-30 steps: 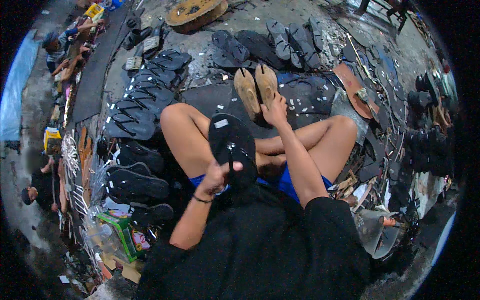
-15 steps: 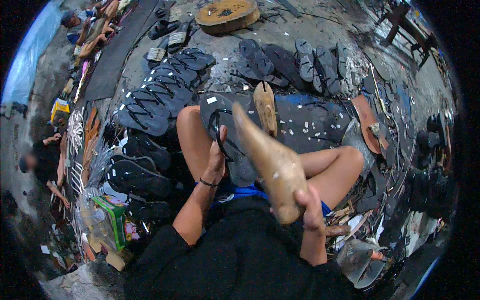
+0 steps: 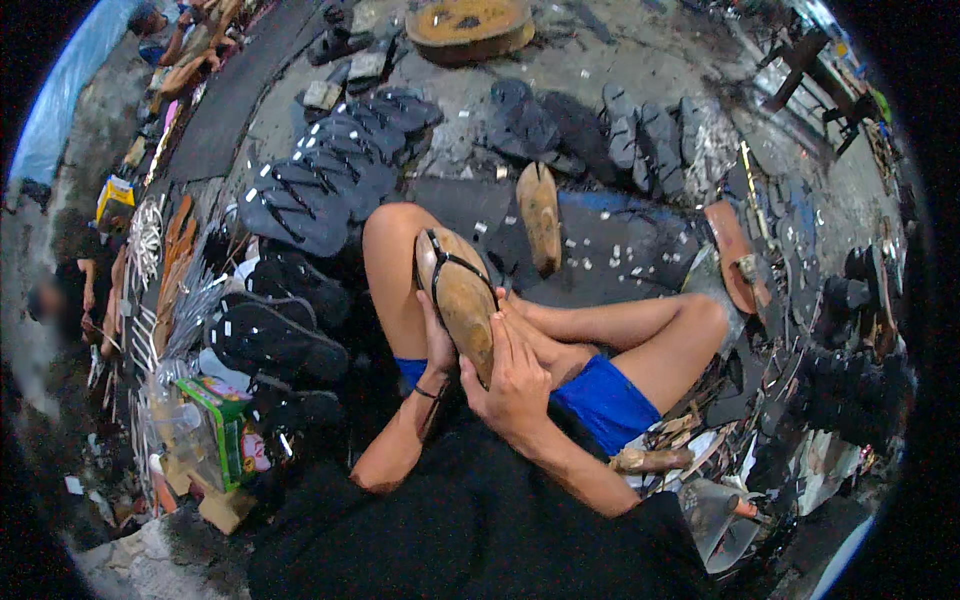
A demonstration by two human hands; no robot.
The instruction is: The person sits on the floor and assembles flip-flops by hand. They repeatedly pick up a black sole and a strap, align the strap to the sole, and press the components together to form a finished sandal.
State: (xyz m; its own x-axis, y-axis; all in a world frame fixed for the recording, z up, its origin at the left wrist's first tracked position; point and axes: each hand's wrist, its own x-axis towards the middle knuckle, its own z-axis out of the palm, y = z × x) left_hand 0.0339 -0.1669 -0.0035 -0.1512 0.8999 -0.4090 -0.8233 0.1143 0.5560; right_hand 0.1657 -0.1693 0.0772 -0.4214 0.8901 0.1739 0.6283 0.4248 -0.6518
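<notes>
Over my lap a black flip-flop [image 3: 440, 268] is held tilted, its toe end pointing away from me. A tan wooden shoe last [image 3: 465, 310] lies along its footbed, under the thong strap, and hides most of the sole. My left hand [image 3: 436, 340] grips the flip-flop from its left side, fingers mostly out of sight behind it. At the heel end, my right hand [image 3: 512, 380] is closed around the wooden last, its fingers along the right edge and its thumb at the near end. A second wooden last [image 3: 541, 220] rests on the dark mat [image 3: 610, 285] beyond my legs.
Rows of finished-looking black flip-flops [image 3: 310, 200] lie at far left, with more dark sandals [image 3: 645, 140] at far right. A round wooden block [image 3: 470, 30] stands at the back. Strips and a green box [image 3: 225, 430] crowd the left; scraps and a clear container [image 3: 712, 520] the right.
The wooden last, raised in my right hand beside the flip-flop before, now sits under its strap. Both hands have come together on the flip-flop and last.
</notes>
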